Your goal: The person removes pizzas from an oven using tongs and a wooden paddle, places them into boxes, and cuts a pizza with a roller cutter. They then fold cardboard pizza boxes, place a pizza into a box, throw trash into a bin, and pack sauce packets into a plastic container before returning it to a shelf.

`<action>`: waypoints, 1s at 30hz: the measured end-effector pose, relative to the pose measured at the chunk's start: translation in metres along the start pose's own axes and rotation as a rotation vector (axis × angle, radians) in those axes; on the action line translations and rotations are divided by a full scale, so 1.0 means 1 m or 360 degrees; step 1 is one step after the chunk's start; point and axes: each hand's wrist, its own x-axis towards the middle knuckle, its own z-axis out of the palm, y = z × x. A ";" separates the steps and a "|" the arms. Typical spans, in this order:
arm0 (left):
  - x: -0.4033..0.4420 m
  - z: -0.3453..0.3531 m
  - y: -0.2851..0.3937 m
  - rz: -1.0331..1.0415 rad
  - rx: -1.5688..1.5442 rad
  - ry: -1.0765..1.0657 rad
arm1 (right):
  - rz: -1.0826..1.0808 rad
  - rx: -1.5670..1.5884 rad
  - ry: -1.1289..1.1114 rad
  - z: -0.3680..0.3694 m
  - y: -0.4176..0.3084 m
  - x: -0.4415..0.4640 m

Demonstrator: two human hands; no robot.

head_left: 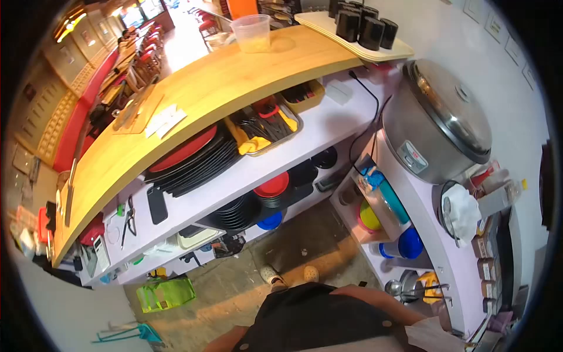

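Neither of my hands shows. A bare stretch of my right arm [381,300] runs along the edge of the black apron [311,317], and its hand is hidden. Only a small part of my left arm [226,340] appears at the bottom edge. A pale flap [434,335], cloth or paper, lies beside the right arm. My feet in light clogs [270,274] stand on the floor below the apron. What my hands hold, if anything, cannot be seen.
Ahead, a wooden counter [217,70] bears a clear plastic tub [252,34] and a tray of black cups [319,22]. Shelves below hold black plates [205,167], cutlery [264,126] and a phone [157,205]. A large cooker [431,126] stands right; a green bag [167,295] lies on the floor.
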 end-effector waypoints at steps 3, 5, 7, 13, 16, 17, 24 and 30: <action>-0.015 0.017 0.008 -0.0041 -0.0015 0.0163 | -0.0225 -0.0031 0.0099 0.008 0.058 0.020; -0.021 0.025 0.011 -0.0047 -0.0029 0.0232 | -0.0318 -0.0126 0.0145 0.008 0.045 0.013; -0.026 0.028 0.015 -0.0032 -0.0028 0.0276 | -0.0304 -0.0209 0.0115 0.008 0.016 0.010; -0.033 0.006 0.043 0.0097 0.0068 0.0307 | 0.0029 -0.0436 -0.0045 -0.001 -0.087 -0.002; -0.063 -0.027 0.100 0.0166 -0.0006 0.0328 | 0.0064 -0.0280 -0.0183 -0.001 -0.071 0.005; -0.070 -0.036 0.106 0.0154 -0.0019 0.0347 | 0.0211 -0.0228 -0.0325 -0.002 -0.080 0.013; -0.054 -0.077 0.017 0.0531 -0.0101 -0.0096 | -0.0603 -0.1120 0.1206 -0.106 -0.233 0.094; -0.049 -0.044 0.009 0.0308 -0.0179 0.0416 | -0.1378 -0.0670 0.2338 -0.256 -0.392 0.217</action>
